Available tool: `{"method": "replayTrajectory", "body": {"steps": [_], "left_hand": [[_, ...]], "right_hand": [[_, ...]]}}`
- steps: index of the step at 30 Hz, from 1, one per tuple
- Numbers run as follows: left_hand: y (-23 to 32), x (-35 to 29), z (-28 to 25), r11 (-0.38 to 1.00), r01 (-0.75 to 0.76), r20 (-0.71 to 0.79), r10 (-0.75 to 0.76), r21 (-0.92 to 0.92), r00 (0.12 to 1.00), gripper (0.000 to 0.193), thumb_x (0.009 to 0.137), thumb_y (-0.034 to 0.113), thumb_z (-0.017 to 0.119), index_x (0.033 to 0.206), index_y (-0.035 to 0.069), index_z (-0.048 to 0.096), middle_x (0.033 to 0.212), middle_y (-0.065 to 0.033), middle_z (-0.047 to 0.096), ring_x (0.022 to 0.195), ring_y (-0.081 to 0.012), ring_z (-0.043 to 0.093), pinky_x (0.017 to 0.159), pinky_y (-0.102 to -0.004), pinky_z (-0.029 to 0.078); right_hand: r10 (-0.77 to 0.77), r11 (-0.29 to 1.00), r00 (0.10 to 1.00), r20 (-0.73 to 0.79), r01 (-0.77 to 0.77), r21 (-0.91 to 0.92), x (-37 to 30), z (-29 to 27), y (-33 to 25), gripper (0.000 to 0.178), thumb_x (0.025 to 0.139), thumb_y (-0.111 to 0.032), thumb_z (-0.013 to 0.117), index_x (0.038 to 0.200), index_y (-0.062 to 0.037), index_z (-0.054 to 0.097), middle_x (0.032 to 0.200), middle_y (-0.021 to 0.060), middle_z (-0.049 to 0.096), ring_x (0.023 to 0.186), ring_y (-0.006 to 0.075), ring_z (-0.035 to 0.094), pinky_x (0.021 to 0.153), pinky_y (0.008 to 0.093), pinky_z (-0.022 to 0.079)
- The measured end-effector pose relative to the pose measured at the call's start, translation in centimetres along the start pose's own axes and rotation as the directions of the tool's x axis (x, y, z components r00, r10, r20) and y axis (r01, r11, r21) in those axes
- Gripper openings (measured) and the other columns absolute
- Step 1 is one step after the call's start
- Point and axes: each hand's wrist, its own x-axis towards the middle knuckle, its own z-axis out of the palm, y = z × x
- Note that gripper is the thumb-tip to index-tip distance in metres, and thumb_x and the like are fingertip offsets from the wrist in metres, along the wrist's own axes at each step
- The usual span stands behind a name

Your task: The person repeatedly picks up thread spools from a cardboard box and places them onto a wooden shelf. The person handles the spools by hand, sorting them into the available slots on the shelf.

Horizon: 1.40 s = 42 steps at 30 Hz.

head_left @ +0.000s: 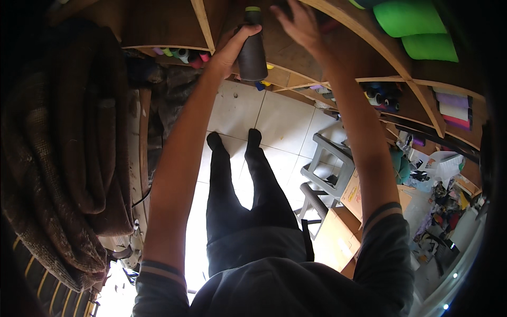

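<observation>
My left hand (232,49) is wrapped round a dark thread cone (252,58), which has a yellow-green tip and stands nearly upright in front of the wooden shelves. The thumb lies across the cone's upper part. To the right, my right hand (302,25) reaches up toward a shadowed shelf compartment (338,47). Its fingers are spread, and I see nothing between them. Part of that hand fades into the dark at the upper edge.
Coloured thread cones fill other compartments, with bright green ones (417,26) at upper right. Brown rolled fabric (68,148) hangs at left. A grey plastic stool (330,164), cardboard boxes (338,235) and a heap of scraps (438,211) stand at right. Below is a tiled floor (285,119).
</observation>
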Motion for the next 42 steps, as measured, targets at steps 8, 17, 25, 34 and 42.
{"method": "replayTrajectory", "body": {"steps": [8, 17, 25, 34, 42], "left_hand": [[2.8, -1.1, 1.3, 0.831, -0.091, 0.07, 0.062, 0.549, 0.996, 0.069, 0.071, 0.05, 0.07, 0.122, 0.006, 0.057, 0.104, -0.013, 0.059, 0.094, -0.0215, 0.06, 0.082, -0.0343, 0.051], [3.5, 3.3, -0.6, 0.31, -0.293, 0.178, 0.35, 0.904, 0.92, 0.07, 0.067, 0.055, 0.076, 0.116, 0.006, 0.062, 0.109, -0.0187, 0.064, 0.101, -0.0322, 0.063, 0.09, -0.0395, 0.049], [5.9, 8.7, 1.5, -0.059, -0.201, 0.208, 0.379, 0.978, 0.902, 0.068, 0.074, 0.044, 0.072, 0.129, 0.011, 0.05, 0.12, -0.0147, 0.059, 0.113, -0.0291, 0.055, 0.097, -0.0422, 0.041], [7.9, 12.4, 1.1, -0.162, -0.206, 0.256, 0.42, 0.965, 0.871, 0.062, 0.076, 0.04, 0.07, 0.127, 0.01, 0.051, 0.12, -0.0152, 0.059, 0.112, -0.0296, 0.055, 0.096, -0.0425, 0.041], [8.6, 13.2, 1.6, -0.197, -0.215, 0.282, 0.44, 0.957, 0.853, 0.057, 0.077, 0.037, 0.069, 0.125, 0.009, 0.052, 0.12, -0.0157, 0.058, 0.112, -0.0299, 0.055, 0.095, -0.0427, 0.041]], "right_hand": [[0.175, 0.739, 0.866, 0.469, -0.43, 0.519, -1.4, 1.8, -0.9, 0.043, 0.084, -0.024, 0.07, 0.117, -0.0031, 0.052, 0.086, 0.0091, 0.063, 0.074, 0.0148, 0.061, 0.063, 0.0288, 0.048], [0.235, 0.922, 0.938, 0.254, -0.298, 0.246, -3.2, 2.4, 3.5, 0.044, 0.081, -0.024, 0.072, 0.115, -0.0036, 0.052, 0.093, 0.0099, 0.066, 0.076, 0.02, 0.064, 0.069, 0.032, 0.051], [0.203, 0.944, 0.969, 0.139, -0.232, 0.237, -1.4, 4.7, 8.6, 0.043, 0.088, -0.032, 0.06, 0.12, -0.0052, 0.054, 0.113, 0.0193, 0.06, 0.106, 0.0334, 0.057, 0.089, 0.0411, 0.045], [0.224, 0.956, 0.968, 0.114, -0.241, 0.165, 1.2, 6.9, 8.3, 0.04, 0.086, -0.03, 0.061, 0.117, -0.0053, 0.057, 0.111, 0.0189, 0.061, 0.105, 0.0331, 0.058, 0.089, 0.0414, 0.045], [0.24, 0.962, 0.966, 0.092, -0.25, 0.114, 2.7, 8.1, 8.3, 0.037, 0.085, -0.028, 0.062, 0.114, -0.0054, 0.059, 0.108, 0.0186, 0.063, 0.104, 0.0328, 0.058, 0.09, 0.0416, 0.045]]}}
